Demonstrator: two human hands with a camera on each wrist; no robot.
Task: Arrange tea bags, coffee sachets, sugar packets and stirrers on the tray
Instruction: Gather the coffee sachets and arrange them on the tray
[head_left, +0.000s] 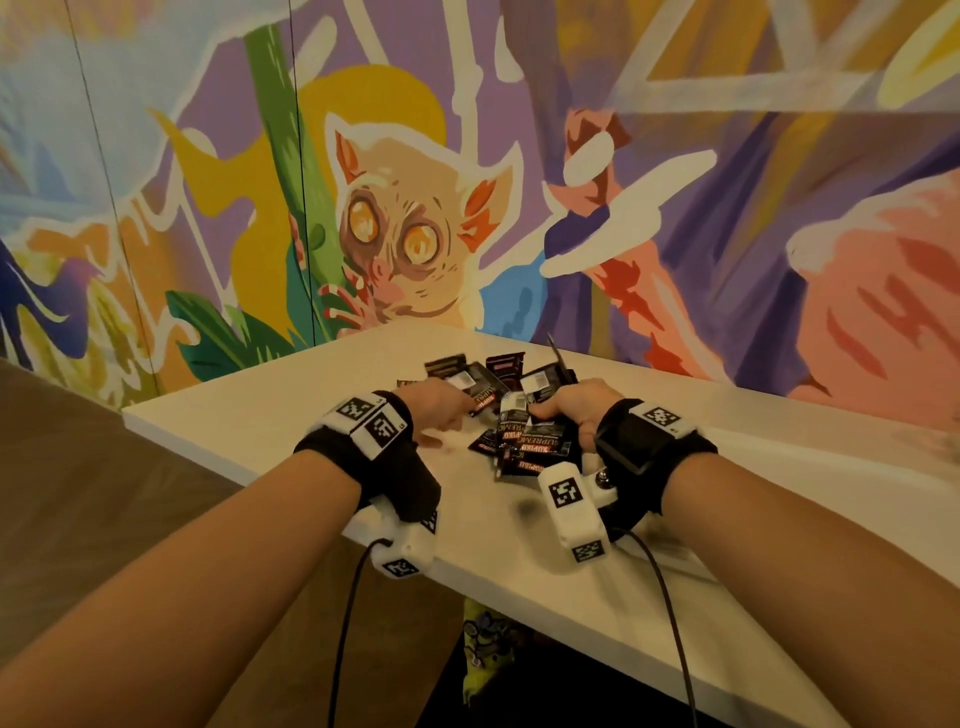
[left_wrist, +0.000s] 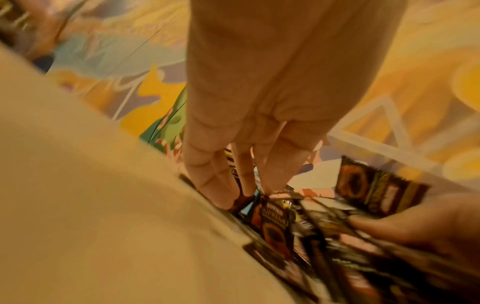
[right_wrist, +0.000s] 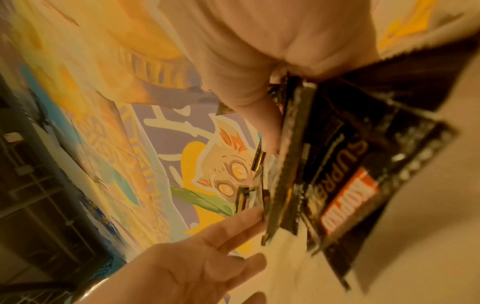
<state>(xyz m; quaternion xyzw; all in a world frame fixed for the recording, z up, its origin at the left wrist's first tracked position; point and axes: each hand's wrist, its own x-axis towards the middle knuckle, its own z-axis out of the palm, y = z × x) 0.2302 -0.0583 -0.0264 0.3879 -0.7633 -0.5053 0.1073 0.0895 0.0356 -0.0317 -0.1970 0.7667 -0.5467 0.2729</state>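
Note:
A loose pile of black coffee sachets (head_left: 519, 436) lies in the middle of a white table (head_left: 270, 415). My left hand (head_left: 441, 402) reaches into the pile's left side; in the left wrist view its fingers (left_wrist: 223, 185) are straight, with the tips on the sachets (left_wrist: 275, 224). My right hand (head_left: 566, 408) is at the pile's right side. In the right wrist view it (right_wrist: 254, 107) grips a fanned bundle of sachets (right_wrist: 337, 164) between thumb and fingers. The left hand (right_wrist: 207, 257) touches the bundle's edges from below. Both wrist views are blurred.
A painted mural wall (head_left: 395, 234) stands right behind the table. The table's near edge (head_left: 519, 587) runs diagonally under my wrists. Brown floor (head_left: 78, 493) lies to the left. A yellow patterned object (head_left: 483, 654) sits under the table. Cables hang from both wrist cameras.

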